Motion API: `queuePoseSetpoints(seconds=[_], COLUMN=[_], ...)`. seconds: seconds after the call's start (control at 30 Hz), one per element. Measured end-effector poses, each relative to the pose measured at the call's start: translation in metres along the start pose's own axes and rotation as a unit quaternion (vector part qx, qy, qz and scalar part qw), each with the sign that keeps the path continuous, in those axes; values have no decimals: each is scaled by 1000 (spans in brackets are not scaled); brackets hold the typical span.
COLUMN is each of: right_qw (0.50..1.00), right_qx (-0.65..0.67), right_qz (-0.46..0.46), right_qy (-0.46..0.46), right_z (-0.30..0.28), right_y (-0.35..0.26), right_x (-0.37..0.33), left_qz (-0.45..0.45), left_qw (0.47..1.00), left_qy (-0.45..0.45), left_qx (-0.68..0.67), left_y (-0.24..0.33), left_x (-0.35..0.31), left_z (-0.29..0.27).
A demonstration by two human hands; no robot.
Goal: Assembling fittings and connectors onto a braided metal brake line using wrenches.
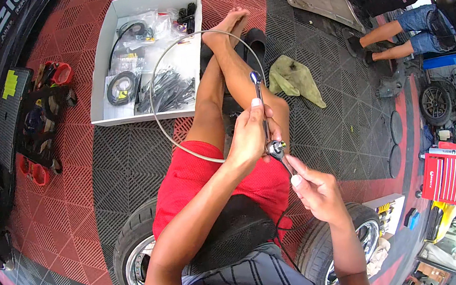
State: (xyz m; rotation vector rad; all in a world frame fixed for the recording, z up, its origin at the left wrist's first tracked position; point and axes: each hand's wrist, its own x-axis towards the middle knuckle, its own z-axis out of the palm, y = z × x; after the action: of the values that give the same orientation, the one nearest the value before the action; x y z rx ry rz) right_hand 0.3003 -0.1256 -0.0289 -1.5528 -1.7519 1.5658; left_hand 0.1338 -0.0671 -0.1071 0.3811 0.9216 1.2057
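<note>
From my end, I have the left hand (pixel 250 132) closed around a long chrome wrench (pixel 259 92), its ring end pointing up and away from the wearer. I see the right hand (pixel 319 192) gripping a second wrench (pixel 277 149) between thumb and fingers, the round head just beside the left hand, above the red shorts. A thin grey hose (pixel 205 31) loops from the left hand out over an open white box (pixel 154 1) and back toward the chrome wrench; I cannot tell where its ends sit.

Inside that box I make out clear plastic bags (pixel 166 25), a heap of black cable ties (pixel 170 92), a black tape-like roll (pixel 123 88) near the lower left corner, a black coil at the top, and short black cylinders (pixel 186 18) in the far right corner. To the left lie red bowls (pixel 61 74) around a dark tray of mixed items too small for me to name. On the right, a red tool chest (pixel 446 176) shows its drawers closed, and a white carton beside the nearer tyre holds yellow springs (pixel 384 214).
</note>
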Motion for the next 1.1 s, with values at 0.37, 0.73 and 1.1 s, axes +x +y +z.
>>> queuePoseSetpoints(seconds=[0.37,0.73,1.1], right_qw=[999,995,979], right_qx=[-12,14,150], right_qz=[-4,15,100], right_qy=[41,93,96], right_z=[11,26,35], right_y=[13,25,18], right_x=[-3,-15,-21], left_qz=[19,37,17], left_qw=[992,988,989], left_qy=[97,68,64], left_qx=[74,131,129], left_y=[-23,-30,-24], left_x=[9,6,1], left_z=[4,6,8])
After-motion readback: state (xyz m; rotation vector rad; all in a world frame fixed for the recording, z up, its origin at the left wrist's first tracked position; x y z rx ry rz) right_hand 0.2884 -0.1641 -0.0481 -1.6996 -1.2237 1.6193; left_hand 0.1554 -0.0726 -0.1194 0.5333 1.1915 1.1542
